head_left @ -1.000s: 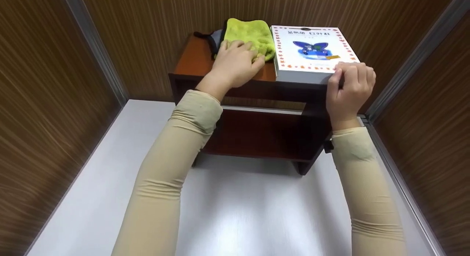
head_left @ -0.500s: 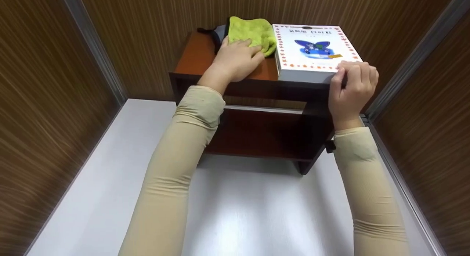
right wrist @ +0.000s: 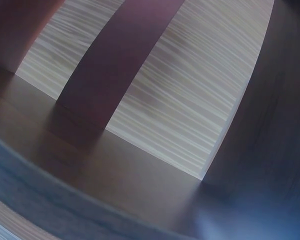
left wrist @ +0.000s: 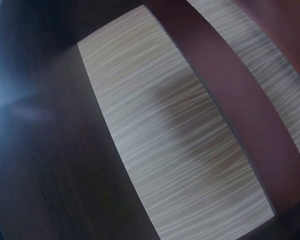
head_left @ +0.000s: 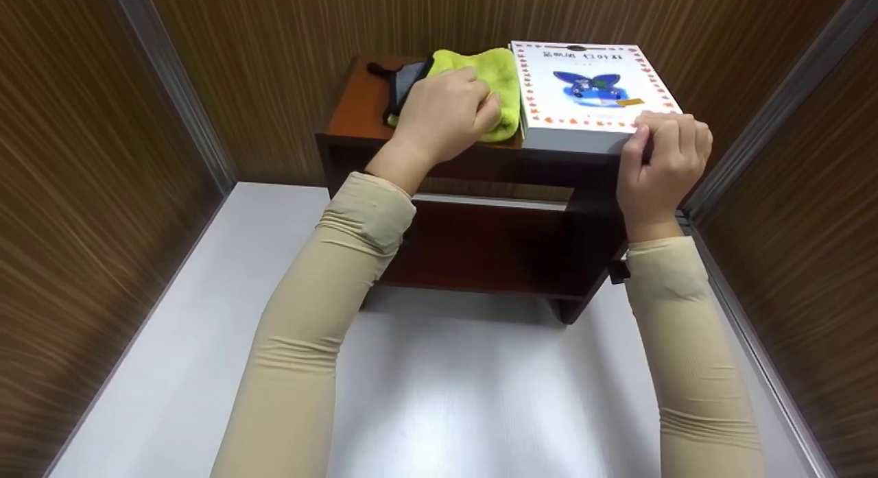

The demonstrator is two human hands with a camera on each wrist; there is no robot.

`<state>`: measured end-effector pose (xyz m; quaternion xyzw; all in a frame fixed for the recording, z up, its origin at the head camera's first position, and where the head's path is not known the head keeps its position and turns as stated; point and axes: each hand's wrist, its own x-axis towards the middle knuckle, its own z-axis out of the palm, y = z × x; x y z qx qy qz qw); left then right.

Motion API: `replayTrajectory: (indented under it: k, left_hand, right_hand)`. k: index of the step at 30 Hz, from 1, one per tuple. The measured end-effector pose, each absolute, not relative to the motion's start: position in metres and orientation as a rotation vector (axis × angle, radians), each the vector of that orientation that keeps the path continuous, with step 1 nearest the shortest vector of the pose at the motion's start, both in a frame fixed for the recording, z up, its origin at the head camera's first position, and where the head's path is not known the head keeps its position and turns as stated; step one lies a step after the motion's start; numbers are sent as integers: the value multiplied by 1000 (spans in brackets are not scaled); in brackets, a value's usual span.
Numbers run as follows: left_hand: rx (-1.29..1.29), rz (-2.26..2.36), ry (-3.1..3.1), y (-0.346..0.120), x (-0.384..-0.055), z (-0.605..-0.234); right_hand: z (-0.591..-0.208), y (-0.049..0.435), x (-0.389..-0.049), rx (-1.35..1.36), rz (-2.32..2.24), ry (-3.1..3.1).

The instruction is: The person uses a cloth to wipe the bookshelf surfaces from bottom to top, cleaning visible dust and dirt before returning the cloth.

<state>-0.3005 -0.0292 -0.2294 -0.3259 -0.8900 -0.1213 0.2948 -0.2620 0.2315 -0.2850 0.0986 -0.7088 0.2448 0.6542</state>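
Observation:
In the head view, my left hand (head_left: pixel 446 111) lies over a yellow-green cloth (head_left: pixel 506 94) with a grey, black-edged side. Its fingers curl down and grip the cloth, and the fingertips are hidden under the hand. The cloth lies on the brown top (head_left: pixel 360 111) of a small wooden shelf, against the left side of a thick white book (head_left: pixel 590 70). A blue butterfly picture is on the book's cover. My right hand (head_left: pixel 665 166) grips the book's near right corner, with curled fingers over it and thumb at its near side. Neither wrist view shows a hand.
Below the top, the dark red lower board (head_left: pixel 494 252) of the shelf shows, also seen as a reddish bar (left wrist: pixel 230 100) in the left wrist view. Wood-grain panels (head_left: pixel 274 73) stand behind and at both sides. The floor (head_left: pixel 439 396) is white.
My left hand's fingers have gone from extended to curled on the cloth. The cloth has slid toward me, close to the shelf top's front edge. My right hand has stayed at the book's corner.

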Motion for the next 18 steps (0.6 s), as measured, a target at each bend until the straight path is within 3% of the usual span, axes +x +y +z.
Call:
replayTrajectory:
  k: [11,18]
  left_hand:
    - [-875,-233,-2313,-33,-290,-234]
    - [-895,-36,-2296,-33,-249,-234]
  right_hand:
    - [-285,230,-268,227,556,-1571]
    - [-286,232,-265,219,561,-1571]
